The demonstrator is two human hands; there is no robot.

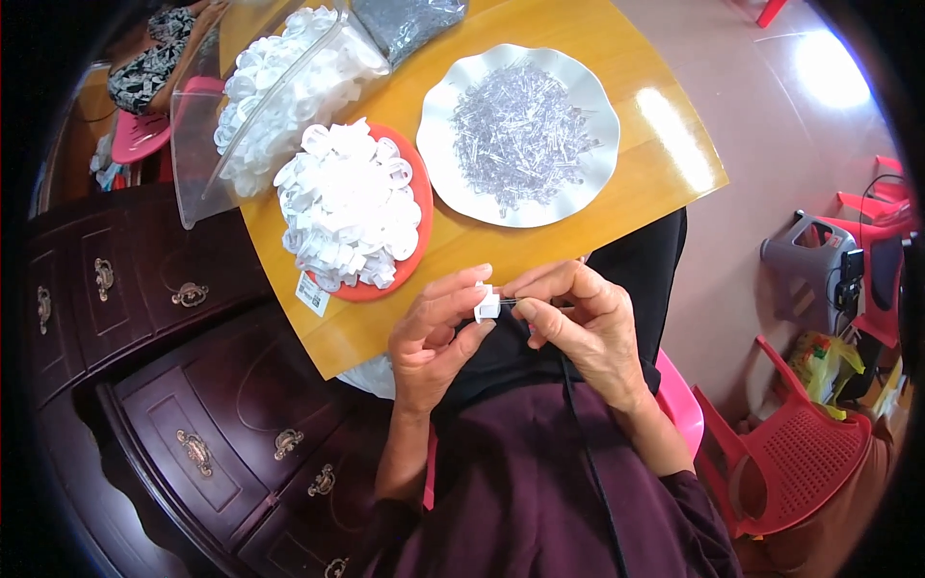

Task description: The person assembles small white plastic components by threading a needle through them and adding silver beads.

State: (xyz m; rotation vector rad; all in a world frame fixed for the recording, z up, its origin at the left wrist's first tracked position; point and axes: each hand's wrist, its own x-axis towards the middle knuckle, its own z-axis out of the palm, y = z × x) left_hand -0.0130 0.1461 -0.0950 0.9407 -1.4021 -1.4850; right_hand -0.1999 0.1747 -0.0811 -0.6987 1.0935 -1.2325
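Note:
Between the fingertips of my left hand (438,332) is a small white plastic part (488,305) with a boxy end, held in front of my lap by the table's near edge. My right hand (588,323) is closed in a pinch on a thin clear pin-like piece (511,301), whose tip meets the white part's right side. How far it sits inside cannot be made out. Similar white parts (352,202) are heaped on a red round plate (421,217). A white plate with a wavy rim (453,197) holds many clear pin-like pieces (520,135).
On the yellow wooden table (665,178) lie a clear bag (299,87) of white parts and a grey bag (409,24). Dark wooden drawers (183,385) stand at the left. A red chair (800,462) and a grey stool (800,260) are at the right.

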